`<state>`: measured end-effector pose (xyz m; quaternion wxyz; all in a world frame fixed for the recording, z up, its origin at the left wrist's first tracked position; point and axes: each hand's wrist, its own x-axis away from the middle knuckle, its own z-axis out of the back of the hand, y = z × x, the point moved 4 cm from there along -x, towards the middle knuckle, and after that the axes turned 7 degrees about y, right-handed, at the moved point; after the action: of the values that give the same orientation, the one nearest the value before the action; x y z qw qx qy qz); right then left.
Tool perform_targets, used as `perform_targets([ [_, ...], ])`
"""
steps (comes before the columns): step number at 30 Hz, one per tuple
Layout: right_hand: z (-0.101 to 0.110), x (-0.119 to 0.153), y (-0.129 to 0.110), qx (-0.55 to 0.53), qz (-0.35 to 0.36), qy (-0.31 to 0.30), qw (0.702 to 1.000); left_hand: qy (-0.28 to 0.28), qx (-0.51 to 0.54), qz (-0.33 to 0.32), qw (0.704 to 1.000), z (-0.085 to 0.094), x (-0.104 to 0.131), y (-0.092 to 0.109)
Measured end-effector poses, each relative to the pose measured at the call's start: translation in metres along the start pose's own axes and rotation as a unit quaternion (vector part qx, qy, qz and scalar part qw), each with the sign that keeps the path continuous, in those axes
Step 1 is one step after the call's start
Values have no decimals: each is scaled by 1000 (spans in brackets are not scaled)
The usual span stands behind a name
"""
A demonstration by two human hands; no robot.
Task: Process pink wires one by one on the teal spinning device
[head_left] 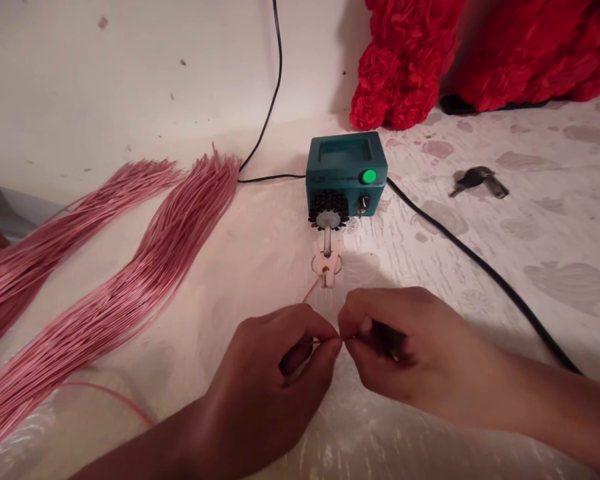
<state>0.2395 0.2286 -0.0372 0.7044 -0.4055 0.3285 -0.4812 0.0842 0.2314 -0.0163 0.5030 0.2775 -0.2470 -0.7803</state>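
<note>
My left hand (275, 380) and my right hand (415, 353) meet fingertip to fingertip in front of a small teal machine (347, 167) with a green button. The left thumb and index finger pinch a thin pink strand (310, 291), which runs up to a pink clip (327, 263) on the machine's shaft. My right thumb and index finger are pressed together beside them; what they hold is too small to make out. A black toothed wheel (329, 211) sits behind the clip.
Two bundles of pink strands (165, 247) lie at the left. Black cables (485, 267) run from the machine to both sides. Keys (477, 180) lie at the right on the patterned cover (520, 227). Red flower-like decorations (405, 60) stand at the back right.
</note>
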Motion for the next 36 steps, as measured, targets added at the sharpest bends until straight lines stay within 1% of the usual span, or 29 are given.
perform_targets([
  [10, 2, -2, 2, -20, -16, -14, 1000, 5, 4, 2, 1000, 2, 0, -1],
  [17, 3, -2, -1, -32, -8, -18, 999, 11, 7, -8, 1000, 2, 0, -1],
  [20, 3, -3, -1, -33, 3, -17, 999, 6, 10, -1, 1000, 1, 0, -1],
  [23, 3, -2, -1, -37, -7, -19, 999, 5, 19, 17, 1000, 1, 0, -3],
  [28, 5, -3, -3, -28, -13, 3, 1000, 11, 25, 51, 998, 2, 0, -6],
  [32, 5, -5, -4, -23, -17, 8, 1000, 7, 26, 56, 998, 2, 0, -6],
  [36, 3, -4, -2, -29, -24, -5, 999, 3, 20, 53, 998, 1, 0, -6],
])
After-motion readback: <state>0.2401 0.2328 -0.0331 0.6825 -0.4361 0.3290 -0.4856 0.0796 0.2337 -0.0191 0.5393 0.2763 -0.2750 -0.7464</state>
